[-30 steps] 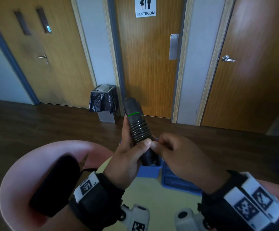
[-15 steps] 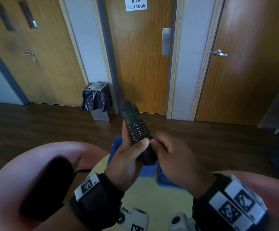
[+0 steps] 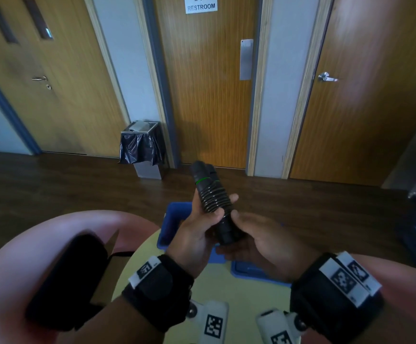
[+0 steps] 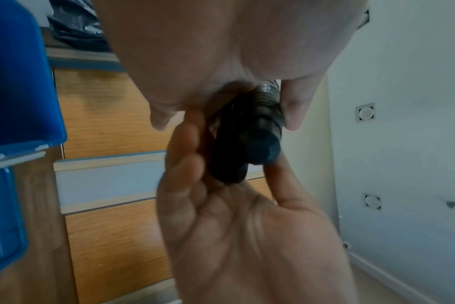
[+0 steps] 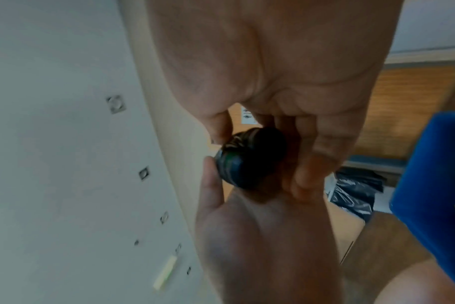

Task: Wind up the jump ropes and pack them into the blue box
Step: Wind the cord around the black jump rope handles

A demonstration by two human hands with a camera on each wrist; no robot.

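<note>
A wound jump rope (image 3: pixel 212 197), two black handles with green rings and black cord coiled round them, stands tilted above the blue box (image 3: pixel 171 219). My left hand (image 3: pixel 203 220) grips the coiled middle, thumb in front and fingers behind. My right hand (image 3: pixel 254 234) cups the lower handle ends, with its thumb on one side and curled fingers on the other. In the left wrist view the handle ends (image 4: pixel 255 144) sit between both hands. The bundle (image 5: pixel 249 158) looks the same in the right wrist view. A bit of green shows in the box (image 4: pixel 18 82).
The box stands at the far edge of a round yellow table (image 3: pixel 226 289), with a blue lid (image 3: pixel 249 271) lying to its right. A pink chair (image 3: pixel 53 232) with a black pad stands left. A bin (image 3: pixel 141 147) with a black bag stands by the restroom door.
My right hand has left the coil, where it pinched the cord, and dropped to cup the lower handle ends. The bundle has tilted and both handle tops now show.
</note>
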